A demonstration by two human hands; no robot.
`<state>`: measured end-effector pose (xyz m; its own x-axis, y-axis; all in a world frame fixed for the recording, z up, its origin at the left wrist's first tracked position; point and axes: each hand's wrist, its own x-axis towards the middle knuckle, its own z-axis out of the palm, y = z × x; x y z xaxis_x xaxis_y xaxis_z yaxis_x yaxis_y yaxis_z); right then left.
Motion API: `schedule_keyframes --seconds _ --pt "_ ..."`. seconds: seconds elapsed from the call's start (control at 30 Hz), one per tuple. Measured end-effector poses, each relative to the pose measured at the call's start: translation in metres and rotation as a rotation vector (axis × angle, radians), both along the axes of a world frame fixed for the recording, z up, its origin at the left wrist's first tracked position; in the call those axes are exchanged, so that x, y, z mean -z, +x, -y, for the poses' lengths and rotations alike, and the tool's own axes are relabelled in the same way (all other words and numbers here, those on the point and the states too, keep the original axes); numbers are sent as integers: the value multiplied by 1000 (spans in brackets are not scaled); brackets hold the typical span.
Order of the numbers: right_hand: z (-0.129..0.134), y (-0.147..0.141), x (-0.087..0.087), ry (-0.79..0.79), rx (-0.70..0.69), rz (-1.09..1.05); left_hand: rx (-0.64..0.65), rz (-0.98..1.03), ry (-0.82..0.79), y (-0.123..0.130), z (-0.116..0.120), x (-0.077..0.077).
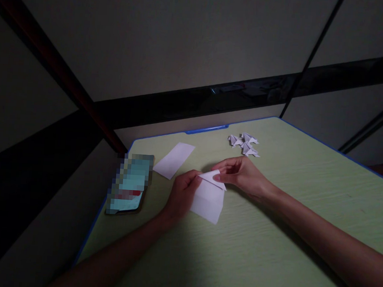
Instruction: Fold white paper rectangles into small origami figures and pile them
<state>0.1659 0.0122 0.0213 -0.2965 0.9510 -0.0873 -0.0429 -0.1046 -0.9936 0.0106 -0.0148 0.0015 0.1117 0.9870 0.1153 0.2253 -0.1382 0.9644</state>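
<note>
A partly folded paper (208, 206) is at frame centre, pinched by the left hand (182, 193) and right hand (244, 175), seemingly to steady its pointed flap; a paper slip (174, 160) and smartphone (131, 181) lie left, origami figures (249, 149) upper right of centre.

Dim overall; tabletop (294, 168) looks lighter around right hand (240, 175), darker below left hand (181, 195). Soft shadow under right forearm (319, 231). Phone (131, 183) left of left hand is pixelated.

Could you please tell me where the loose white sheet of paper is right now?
In the head view, the loose white sheet lies flat on the left part of the table, just right of the phone and beyond the left hand.
</note>
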Motion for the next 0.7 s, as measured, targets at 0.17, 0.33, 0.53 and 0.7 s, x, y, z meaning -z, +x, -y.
schedule_keyframes --seconds 0.17,0.33,0.53,0.7 --pt "-1 2 0 82 -24 89 38 49 -60 0 -2 2" --pt "-1 4 2 139 -39 120 46 90 -113 0 -1 1" --pt "-3 4 3 151 -44 142 33 101 -92 -2 -4 2" --pt "-1 3 2 144 -38 154 42 119 -99 -3 -3 4"
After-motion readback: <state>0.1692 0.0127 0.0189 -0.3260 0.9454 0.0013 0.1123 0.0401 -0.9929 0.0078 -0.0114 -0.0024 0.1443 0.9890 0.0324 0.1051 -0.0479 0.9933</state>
